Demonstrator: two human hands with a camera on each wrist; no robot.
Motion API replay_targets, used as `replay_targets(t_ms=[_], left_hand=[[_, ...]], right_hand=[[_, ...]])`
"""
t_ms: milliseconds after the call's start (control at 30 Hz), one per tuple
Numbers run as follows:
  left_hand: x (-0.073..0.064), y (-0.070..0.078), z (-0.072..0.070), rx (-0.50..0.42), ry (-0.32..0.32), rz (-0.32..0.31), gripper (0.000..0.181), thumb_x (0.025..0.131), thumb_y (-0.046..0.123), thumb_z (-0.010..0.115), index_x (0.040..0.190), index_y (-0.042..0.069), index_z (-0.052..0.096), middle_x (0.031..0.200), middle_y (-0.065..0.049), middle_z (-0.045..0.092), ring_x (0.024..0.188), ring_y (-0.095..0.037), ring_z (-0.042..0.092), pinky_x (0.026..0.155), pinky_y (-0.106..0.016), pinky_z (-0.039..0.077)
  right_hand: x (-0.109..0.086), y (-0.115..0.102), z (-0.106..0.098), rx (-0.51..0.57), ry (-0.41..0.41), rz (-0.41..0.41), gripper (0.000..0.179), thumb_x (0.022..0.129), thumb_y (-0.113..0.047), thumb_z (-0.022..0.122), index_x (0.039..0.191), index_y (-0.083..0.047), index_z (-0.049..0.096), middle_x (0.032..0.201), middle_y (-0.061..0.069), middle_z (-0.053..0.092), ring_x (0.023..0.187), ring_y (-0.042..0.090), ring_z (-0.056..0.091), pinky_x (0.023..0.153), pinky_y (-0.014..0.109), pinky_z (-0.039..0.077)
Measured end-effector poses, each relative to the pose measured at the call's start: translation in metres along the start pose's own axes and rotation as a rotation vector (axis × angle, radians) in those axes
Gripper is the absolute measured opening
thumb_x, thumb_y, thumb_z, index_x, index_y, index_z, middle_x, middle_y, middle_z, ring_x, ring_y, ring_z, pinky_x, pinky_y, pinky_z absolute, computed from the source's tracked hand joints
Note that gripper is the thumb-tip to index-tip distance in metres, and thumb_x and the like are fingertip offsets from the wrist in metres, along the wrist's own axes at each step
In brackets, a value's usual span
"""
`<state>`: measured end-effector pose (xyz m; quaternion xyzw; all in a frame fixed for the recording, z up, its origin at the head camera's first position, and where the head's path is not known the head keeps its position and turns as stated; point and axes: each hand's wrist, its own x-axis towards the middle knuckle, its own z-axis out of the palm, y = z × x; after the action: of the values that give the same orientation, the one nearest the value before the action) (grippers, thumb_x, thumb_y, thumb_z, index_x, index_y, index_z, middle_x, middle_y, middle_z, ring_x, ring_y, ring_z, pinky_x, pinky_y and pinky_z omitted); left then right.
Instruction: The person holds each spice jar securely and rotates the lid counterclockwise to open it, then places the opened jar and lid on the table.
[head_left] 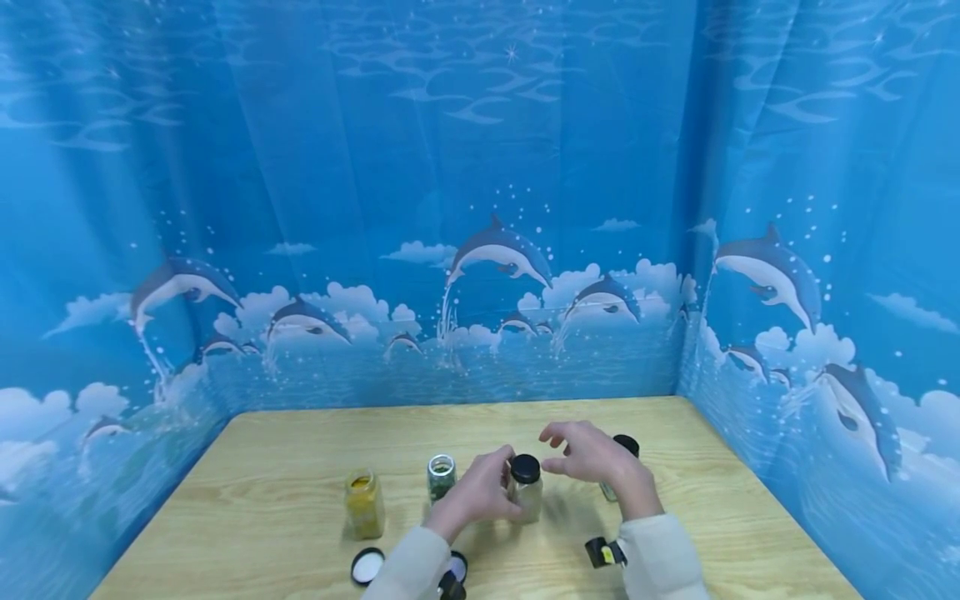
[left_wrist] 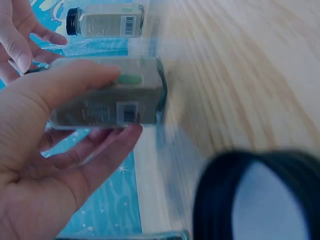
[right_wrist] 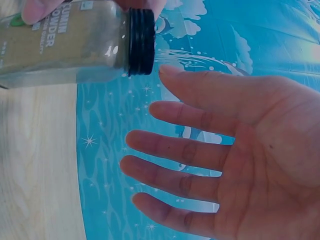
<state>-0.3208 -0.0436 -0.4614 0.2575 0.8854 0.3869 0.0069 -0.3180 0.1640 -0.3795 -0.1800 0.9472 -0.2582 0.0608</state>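
In the head view my left hand (head_left: pixel 480 493) grips a clear square spice jar (head_left: pixel 528 502) with a black screw lid (head_left: pixel 525 468). Brownish powder shows through its glass, and the word POWDER can be read on the label in the right wrist view. Thumb and fingers of the left hand lie on opposite sides of the jar (left_wrist: pixel 107 107), low on its body. My right hand (head_left: pixel 598 460) is beside the lid with fingers spread. From the right wrist, its palm shows bare, with the thumb tip close to the lid (right_wrist: pixel 142 42).
An uncapped jar of yellow powder (head_left: pixel 365 510) and an uncapped jar with dark green contents (head_left: pixel 441 475) stand on the left. Two black lids (head_left: pixel 367 567) lie near them, white insides up. Behind the right hand stands another capped jar (left_wrist: pixel 111 22). A blue dolphin curtain (head_left: pixel 465 358) borders the wooden table.
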Motion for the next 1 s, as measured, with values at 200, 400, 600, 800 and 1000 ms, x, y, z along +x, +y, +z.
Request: replay_targets(t_ms=[200, 400, 600, 800, 1000], left_hand=[[-0.006, -0.004, 0.0, -0.031, 0.008, 0.024, 0.052, 0.068, 0.01, 0.093, 0.108, 0.018, 0.061, 0.102, -0.003, 0.075, 0.09, -0.013, 0.071, 0.081, -0.024, 0.058], [-0.01, -0.003, 0.0, -0.084, 0.047, 0.011, 0.05, 0.071, 0.01, 0.091, 0.11, 0.016, 0.061, 0.103, -0.007, 0.074, 0.092, -0.019, 0.072, 0.082, -0.028, 0.061], [-0.016, 0.0, 0.0, -0.118, 0.084, -0.014, 0.05, 0.068, 0.006, 0.092, 0.108, 0.013, 0.062, 0.098, -0.006, 0.073, 0.089, -0.017, 0.07, 0.081, -0.031, 0.061], [-0.02, 0.001, -0.001, -0.111, 0.092, -0.016, 0.051, 0.065, 0.008, 0.094, 0.106, 0.014, 0.064, 0.091, -0.001, 0.072, 0.085, -0.011, 0.067, 0.079, -0.027, 0.059], [-0.02, 0.0, 0.001, -0.109, 0.083, -0.016, 0.052, 0.066, 0.01, 0.094, 0.108, 0.014, 0.064, 0.097, -0.001, 0.072, 0.088, -0.013, 0.069, 0.081, -0.029, 0.061]], right_hand=[[-0.001, 0.001, 0.002, -0.004, 0.006, 0.008, 0.032, 0.09, -0.017, 0.079, 0.121, -0.012, 0.071, 0.117, 0.011, 0.073, 0.107, 0.028, 0.069, 0.09, 0.049, 0.06], [0.0, 0.001, 0.002, -0.005, 0.01, -0.003, 0.033, 0.09, -0.017, 0.079, 0.121, -0.012, 0.071, 0.116, 0.011, 0.073, 0.108, 0.029, 0.069, 0.09, 0.049, 0.06], [-0.001, 0.001, 0.003, 0.0, 0.006, -0.022, 0.033, 0.09, -0.017, 0.08, 0.121, -0.011, 0.07, 0.117, 0.011, 0.073, 0.109, 0.03, 0.068, 0.09, 0.05, 0.06], [-0.002, -0.002, 0.003, 0.01, -0.002, -0.027, 0.034, 0.09, -0.017, 0.08, 0.122, -0.011, 0.07, 0.117, 0.011, 0.073, 0.11, 0.03, 0.068, 0.09, 0.051, 0.06], [-0.003, -0.004, 0.003, 0.011, -0.021, -0.053, 0.034, 0.091, -0.018, 0.079, 0.123, -0.01, 0.07, 0.119, 0.012, 0.072, 0.113, 0.033, 0.067, 0.092, 0.052, 0.059]])
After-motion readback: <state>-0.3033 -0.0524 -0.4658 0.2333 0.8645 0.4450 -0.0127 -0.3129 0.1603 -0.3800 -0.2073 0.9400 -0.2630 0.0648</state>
